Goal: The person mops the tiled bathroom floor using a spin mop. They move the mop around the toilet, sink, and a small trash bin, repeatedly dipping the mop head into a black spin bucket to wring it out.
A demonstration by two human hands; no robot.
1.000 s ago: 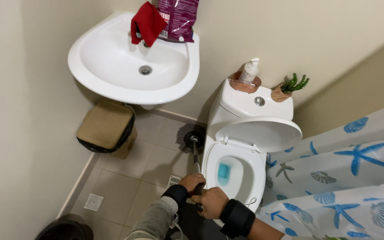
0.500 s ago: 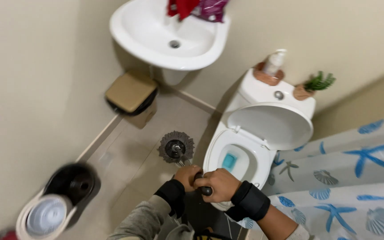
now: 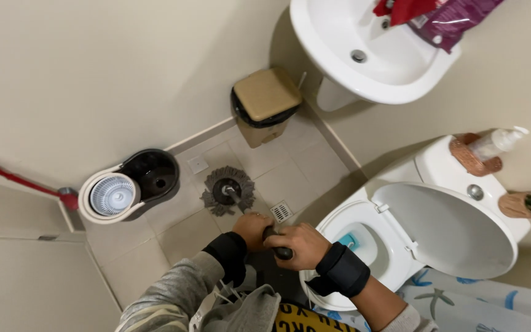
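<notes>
1. Left hand [image 3: 252,229] and right hand [image 3: 300,245]: both fists wrapped tight round the dark mop handle [image 3: 259,226], touching each other, right nearer the handle's end.
2. Mop head [image 3: 227,191]: round, shaggy grey strands, lying flat on the beige floor tiles [image 3: 182,230], just beyond the hands.
3. Spin bucket [image 3: 131,185], left: black tub, white ribbed basket.
4. Toilet [image 3: 437,227], right: glossy white, lid raised.
5. Far side: tan-lidded bin [image 3: 267,101], white basin [image 3: 364,55].

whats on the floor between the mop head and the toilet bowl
In the head view, a small square floor drain lies between mop head and toilet bowl.
</notes>
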